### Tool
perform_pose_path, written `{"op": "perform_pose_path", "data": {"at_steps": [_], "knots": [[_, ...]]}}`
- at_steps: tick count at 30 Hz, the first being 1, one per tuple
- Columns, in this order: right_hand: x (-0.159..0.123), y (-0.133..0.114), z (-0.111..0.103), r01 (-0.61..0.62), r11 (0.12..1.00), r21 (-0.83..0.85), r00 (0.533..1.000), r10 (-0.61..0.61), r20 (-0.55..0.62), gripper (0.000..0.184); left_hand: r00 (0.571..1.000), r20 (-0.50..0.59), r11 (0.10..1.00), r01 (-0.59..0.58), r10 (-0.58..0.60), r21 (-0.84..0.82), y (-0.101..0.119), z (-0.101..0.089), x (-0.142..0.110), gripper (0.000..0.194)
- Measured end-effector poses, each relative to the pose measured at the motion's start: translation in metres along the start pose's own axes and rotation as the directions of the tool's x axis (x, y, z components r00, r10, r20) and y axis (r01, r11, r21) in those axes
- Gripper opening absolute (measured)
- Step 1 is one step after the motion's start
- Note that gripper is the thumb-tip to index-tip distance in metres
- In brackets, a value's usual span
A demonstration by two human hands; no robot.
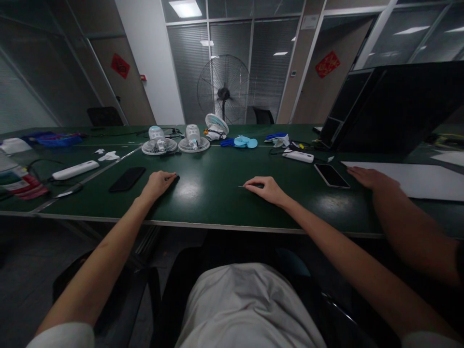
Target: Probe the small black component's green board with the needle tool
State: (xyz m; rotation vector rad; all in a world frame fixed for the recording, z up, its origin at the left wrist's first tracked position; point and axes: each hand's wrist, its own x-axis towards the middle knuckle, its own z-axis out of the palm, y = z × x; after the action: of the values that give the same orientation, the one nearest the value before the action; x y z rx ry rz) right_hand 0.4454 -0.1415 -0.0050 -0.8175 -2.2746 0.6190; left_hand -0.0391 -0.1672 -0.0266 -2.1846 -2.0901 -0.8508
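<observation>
Over the left part of the green table (pixel 206 203), my left hand (pixel 159 185) is closed, fingertips pinched on a small black piece (pixel 177 177) whose kind I cannot make out. My right hand (pixel 266 190) rests at the table's middle, its thumb and fingers pinching a thin metal rod (pixel 240 186) that points left. Most of the rod is hidden inside the fingers. A black phone (pixel 127 179) lies just left of my left hand. To the right of my right hand lies another phone (pixel 331 175) with a pale edge.
Two white fans (pixel 158 143) lie face down at the back, beside a tilted fan (pixel 216 126) and light-blue blades (pixel 245 141). White handheld bodies (pixel 75 170) lie on both sides. Another person's hand (pixel 373 179) touches a white board (pixel 416 180). A large black monitor (pixel 391 108) stands right.
</observation>
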Motion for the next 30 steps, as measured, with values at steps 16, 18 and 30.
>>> {"op": "perform_pose_path", "data": {"at_steps": [16, 18, 30], "knots": [[0.000, -0.002, 0.001, -0.006, 1.000, -0.004, 1.000, 0.006, 0.001, 0.025, 0.985, 0.069, 0.973, -0.165, 0.156, 0.159, 0.029, -0.008, -0.006, 0.032], [0.000, -0.003, 0.001, -0.003, 1.000, -0.001, 1.000, 0.003, 0.006, 0.025, 0.988, 0.069, 0.978, -0.150, 0.142, 0.147, 0.035, -0.007, -0.005, 0.033], [0.001, -0.001, 0.000, 0.004, 1.000, 0.002, 1.000, -0.004, 0.011, 0.024, 0.946, 0.122, 0.951, -0.284, 0.299, -0.125, 0.111, 0.028, 0.003, 0.033]]}}
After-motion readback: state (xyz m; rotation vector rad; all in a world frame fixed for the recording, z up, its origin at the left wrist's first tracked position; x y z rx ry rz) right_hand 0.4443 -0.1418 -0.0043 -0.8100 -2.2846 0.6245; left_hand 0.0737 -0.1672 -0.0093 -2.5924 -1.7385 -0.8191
